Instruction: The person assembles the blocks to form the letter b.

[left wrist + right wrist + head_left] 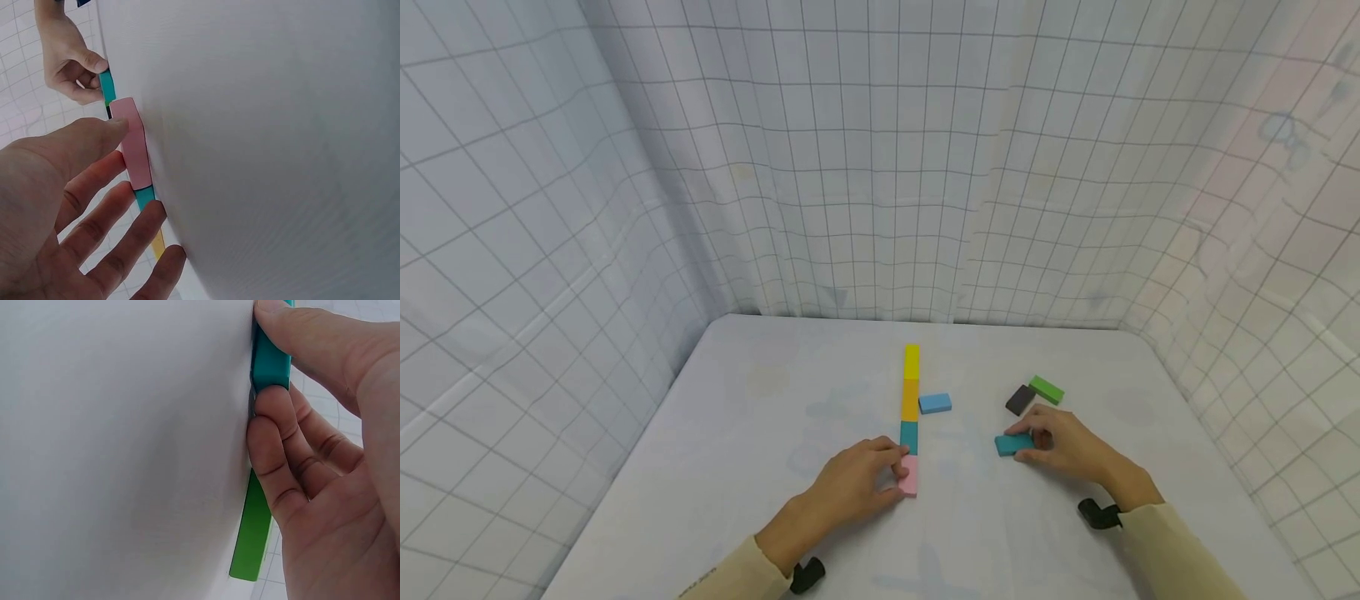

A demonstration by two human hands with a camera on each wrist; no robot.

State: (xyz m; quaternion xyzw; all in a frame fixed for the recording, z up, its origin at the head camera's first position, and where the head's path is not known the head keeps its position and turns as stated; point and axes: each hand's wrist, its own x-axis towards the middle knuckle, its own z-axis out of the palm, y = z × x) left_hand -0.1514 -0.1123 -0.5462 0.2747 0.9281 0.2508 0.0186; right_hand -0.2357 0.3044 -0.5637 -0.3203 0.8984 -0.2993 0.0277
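A straight row of flat blocks runs away from me in the head view: pink block [908,479] nearest, then teal block [909,437], orange block [910,400] and yellow block [912,362]. My left hand [859,482] is at the row's near end. In the left wrist view its thumb touches the pink block [136,153], while the other fingers spread loosely alongside the row. To the right, my right hand [1069,446] pinches a second teal block [1011,445] between thumb and fingers. That teal block [272,362] also shows in the right wrist view.
A light blue block [936,404] lies just right of the orange one. Beyond my right hand are a black block [1019,400] and a green block [1047,390], close together. Gridded white curtains [910,167] enclose the white table [760,467] at the back and sides.
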